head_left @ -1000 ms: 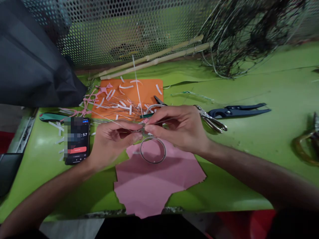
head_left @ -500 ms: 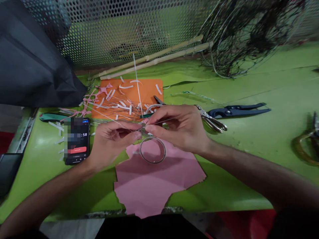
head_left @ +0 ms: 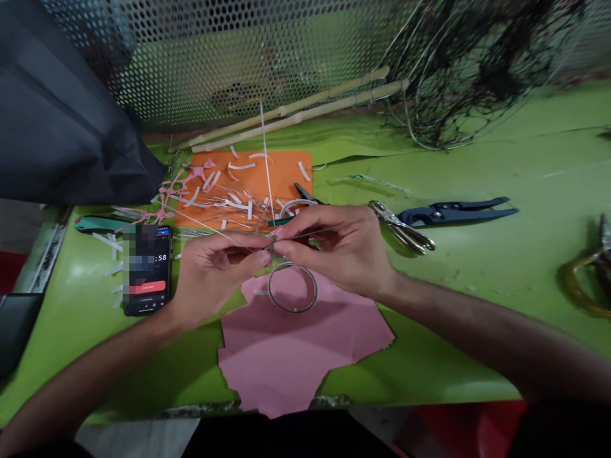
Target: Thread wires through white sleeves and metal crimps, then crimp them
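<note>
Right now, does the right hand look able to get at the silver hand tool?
Probably yes: the silver hand tool lies just beside the right hand with nothing visible between, though that hand pinches a thin strand.

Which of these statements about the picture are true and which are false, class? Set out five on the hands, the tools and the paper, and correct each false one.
1. The left hand and right hand pinch thin strands close together. True.

2. The phone lies beside the right hand. False: the phone lies beside the left hand.

3. In this view, the ring overlaps the pink sheet. True.

4. The right hand grips the blue cutters. False: the blue cutters lie on the green table, apart from the right hand.

5. White strips lie on the orange sheet. True.
</note>
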{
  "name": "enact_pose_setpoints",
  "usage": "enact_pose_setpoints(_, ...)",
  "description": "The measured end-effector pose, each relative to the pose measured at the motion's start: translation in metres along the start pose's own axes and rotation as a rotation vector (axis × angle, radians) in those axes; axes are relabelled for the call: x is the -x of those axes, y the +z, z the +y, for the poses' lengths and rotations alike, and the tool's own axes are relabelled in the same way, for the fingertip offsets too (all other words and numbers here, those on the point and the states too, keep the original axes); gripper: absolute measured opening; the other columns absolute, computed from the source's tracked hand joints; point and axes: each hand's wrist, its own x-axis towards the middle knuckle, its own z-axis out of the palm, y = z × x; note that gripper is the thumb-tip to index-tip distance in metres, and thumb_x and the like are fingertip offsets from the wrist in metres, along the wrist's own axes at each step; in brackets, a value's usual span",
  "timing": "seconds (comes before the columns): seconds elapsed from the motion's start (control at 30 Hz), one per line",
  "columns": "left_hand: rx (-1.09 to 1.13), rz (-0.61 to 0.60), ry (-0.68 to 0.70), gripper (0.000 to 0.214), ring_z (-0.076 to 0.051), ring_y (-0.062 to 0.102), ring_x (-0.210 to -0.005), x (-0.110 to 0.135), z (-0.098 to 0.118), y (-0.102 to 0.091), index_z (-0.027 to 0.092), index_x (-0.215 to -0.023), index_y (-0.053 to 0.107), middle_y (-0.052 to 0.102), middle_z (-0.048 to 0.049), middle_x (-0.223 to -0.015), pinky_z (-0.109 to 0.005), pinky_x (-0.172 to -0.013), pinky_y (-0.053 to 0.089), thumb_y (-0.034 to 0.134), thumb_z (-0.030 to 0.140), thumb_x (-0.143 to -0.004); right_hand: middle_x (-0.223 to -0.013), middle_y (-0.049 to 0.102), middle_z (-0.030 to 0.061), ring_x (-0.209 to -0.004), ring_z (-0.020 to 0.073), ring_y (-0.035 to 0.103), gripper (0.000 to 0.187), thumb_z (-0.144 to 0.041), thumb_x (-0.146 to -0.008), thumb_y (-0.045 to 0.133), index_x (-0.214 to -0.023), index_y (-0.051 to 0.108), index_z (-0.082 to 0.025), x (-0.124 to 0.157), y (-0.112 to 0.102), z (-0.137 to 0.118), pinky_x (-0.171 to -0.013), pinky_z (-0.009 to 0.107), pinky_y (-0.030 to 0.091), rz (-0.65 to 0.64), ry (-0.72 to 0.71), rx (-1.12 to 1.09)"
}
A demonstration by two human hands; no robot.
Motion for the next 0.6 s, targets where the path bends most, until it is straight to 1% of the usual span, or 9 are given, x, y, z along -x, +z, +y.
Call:
enact_pose_setpoints(0.07,0.013,0.006,0.002,0.018,-0.015,0.077,-0.073,0.0000,-0.0004,0.0002,0.023,-0.086,0.082,0.082,-0.0014,-0.085,-0.029,-0.075,0.067,0.092,0.027,-0.073,-0.070,0.074,-0.0011,-0.062,0.0122,0.066,0.014,-0.034,-0.083,0.083,-0.077,0.075,-0.024,0.0002,0.0004,0.0008,-0.052,0.025,0.055,0.014,0.003,0.012)
enact_pose_setpoints(0.2,0.015,0.027,-0.017,0.020,-0.017,0.077,-0.073,0.0005,-0.0015,-0.0001,0.022,-0.083,0.080,0.082,-0.0018,-0.084,-0.033,-0.077,0.068,0.093,0.031,-0.072,-0.071,0.074,-0.0007,-0.062,0.0123,0.066,0.019,-0.040,-0.083,0.083,-0.076,0.075,-0.024,-0.0002,-0.0001,0.0003,-0.052,0.025,0.054,0.008,0.020,0.023)
enact_pose_setpoints(0.4,0.022,0.010,-0.018,0.014,-0.018,0.078,-0.074,0.0004,-0.0001,0.0001,0.024,-0.083,0.082,0.082,-0.0017,-0.083,-0.034,-0.079,0.069,0.091,0.028,-0.075,-0.073,0.074,-0.0004,-0.062,0.0122,0.066,0.025,-0.046,-0.082,0.084,-0.078,0.073,-0.023,0.0001,-0.0008,-0.0021,-0.054,0.026,0.057,-0.012,0.067,-0.033)
enact_pose_setpoints(0.47,0.035,0.005,-0.010,0.012,-0.017,0.078,-0.074,0.0004,0.0003,0.0004,0.024,-0.085,0.083,0.083,-0.0013,-0.084,-0.033,-0.078,0.068,0.090,0.026,-0.075,-0.075,0.074,-0.0001,-0.062,0.0122,0.066,0.025,-0.046,-0.082,0.084,-0.078,0.073,-0.024,0.0001,-0.0009,-0.0021,-0.055,0.026,0.057,-0.008,0.080,-0.038)
enact_pose_setpoints(0.6,0.059,-0.005,-0.005,0.011,-0.016,0.078,-0.074,0.0010,-0.0007,0.0002,0.025,-0.086,0.083,0.083,-0.0008,-0.086,-0.031,-0.079,0.068,0.089,0.025,-0.077,-0.073,0.074,-0.0007,-0.062,0.0117,0.067,0.022,-0.043,-0.083,0.084,-0.078,0.074,-0.024,-0.0007,-0.0011,-0.0006,-0.054,0.025,0.056,-0.002,0.043,-0.042)
